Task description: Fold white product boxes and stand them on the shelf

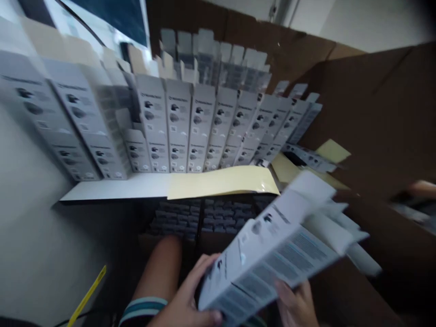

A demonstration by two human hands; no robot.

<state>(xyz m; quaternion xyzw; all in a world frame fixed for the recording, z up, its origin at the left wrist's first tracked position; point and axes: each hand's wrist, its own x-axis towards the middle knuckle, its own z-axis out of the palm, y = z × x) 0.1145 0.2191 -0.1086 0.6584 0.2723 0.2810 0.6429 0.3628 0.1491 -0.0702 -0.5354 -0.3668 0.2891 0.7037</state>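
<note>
Across my lap, tilted up to the right, is a bundle of white printed cardboard boxes (269, 254) with flaps standing out at the far end. My left hand (192, 297) grips its near end, the thumb on the lower side and the fingers on the upper side. Lower right, my right hand (296, 302) holds the long side that carries blocks of small print, its thumb pressed there. Some of its fingers are hidden behind the boxes. Beyond my hands, similar white boxes (179, 122) stand upright in rows on a shelf, many with flaps raised.
A yellowish paper strip (221, 181) lies along the white shelf edge (119, 187). Below it, more boxes (177, 218) sit packed in cartons. A brown cardboard wall (371, 109) rises at right. At the far right edge a blurred hand (424, 187) shows. A yellow strip (87, 295) stands lower left.
</note>
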